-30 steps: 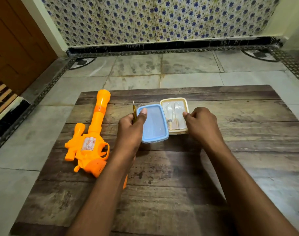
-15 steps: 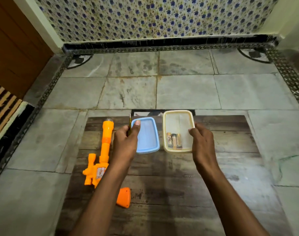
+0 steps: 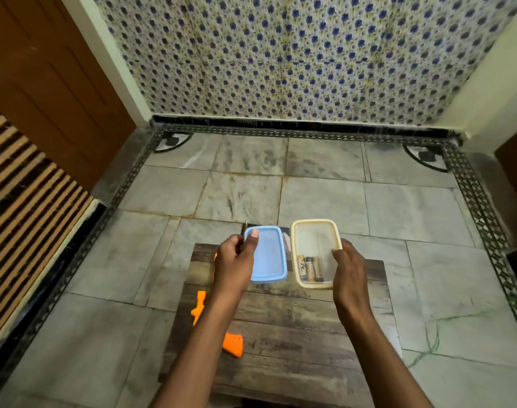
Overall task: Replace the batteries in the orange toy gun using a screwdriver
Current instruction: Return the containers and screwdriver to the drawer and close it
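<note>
Head view: I look down past both forearms at a small wooden tabletop (image 3: 295, 334) standing on a grey tiled floor (image 3: 354, 201), with a blue-flowered wall (image 3: 295, 54) ahead.
Edges: the tabletop's far edge runs just behind my hands, and its left and right edges fall close outside my arms; its near edge is cut off at the bottom of the frame.
Open room: bare wood lies between my forearms, and the floor lies open on both sides and beyond as far as the patterned border strip (image 3: 310, 132).
Left hand: my left hand (image 3: 235, 266) is raised with fingers curled, thumb pressed on the rim of the blue lid (image 3: 269, 254), which it holds tilted up; the same hand pinches the thin screwdriver (image 3: 245, 234), whose tip pokes up past my fingers.
Right hand: my right hand (image 3: 350, 269) grips the near right corner of the cream container (image 3: 316, 231), fingers curled over its rim, holding it tipped toward me.
Batteries: the batteries (image 3: 310, 267) lie at the container's near end; how many I cannot tell.
Toy gun: the orange toy gun (image 3: 199, 307) lies on the tabletop's left side, mostly hidden behind my left forearm; only an orange sliver and the grip end (image 3: 233, 344) show.
</note>
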Demonstrator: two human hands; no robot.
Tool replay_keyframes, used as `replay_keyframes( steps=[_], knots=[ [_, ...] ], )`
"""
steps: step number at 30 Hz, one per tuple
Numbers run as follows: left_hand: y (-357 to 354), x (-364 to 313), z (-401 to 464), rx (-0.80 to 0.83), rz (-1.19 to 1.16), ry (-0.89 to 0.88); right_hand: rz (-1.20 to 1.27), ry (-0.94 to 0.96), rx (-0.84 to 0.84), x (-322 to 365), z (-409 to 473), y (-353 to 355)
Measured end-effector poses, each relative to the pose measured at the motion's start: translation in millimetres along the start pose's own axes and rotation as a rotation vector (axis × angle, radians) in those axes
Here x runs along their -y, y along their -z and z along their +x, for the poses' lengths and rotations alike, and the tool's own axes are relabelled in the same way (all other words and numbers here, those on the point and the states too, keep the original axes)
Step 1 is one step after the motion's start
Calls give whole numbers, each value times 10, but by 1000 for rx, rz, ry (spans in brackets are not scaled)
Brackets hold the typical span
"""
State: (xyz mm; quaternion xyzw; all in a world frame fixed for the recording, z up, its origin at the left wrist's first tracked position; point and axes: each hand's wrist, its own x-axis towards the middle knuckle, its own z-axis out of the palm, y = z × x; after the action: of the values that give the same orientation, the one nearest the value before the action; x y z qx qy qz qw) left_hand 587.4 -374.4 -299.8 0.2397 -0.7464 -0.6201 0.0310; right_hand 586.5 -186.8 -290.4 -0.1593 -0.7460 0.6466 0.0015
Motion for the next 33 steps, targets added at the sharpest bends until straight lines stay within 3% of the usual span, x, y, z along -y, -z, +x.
replay_keyframes(
  steps=[8,17,25,33],
  knots=[
    [272,-497,-22,56,-55,-8,-2,-1,-19,582,-81,-134],
    [101,-785,-91,34,-72,-53,66,-2,-31,717,22,8],
    [-457,-965,-419,-98,-69,-23,106,11,74,725,285,589],
    [-1361,-1288,-1320,-336,-121,5,119,76,339,740,560,1716]
  ],
)
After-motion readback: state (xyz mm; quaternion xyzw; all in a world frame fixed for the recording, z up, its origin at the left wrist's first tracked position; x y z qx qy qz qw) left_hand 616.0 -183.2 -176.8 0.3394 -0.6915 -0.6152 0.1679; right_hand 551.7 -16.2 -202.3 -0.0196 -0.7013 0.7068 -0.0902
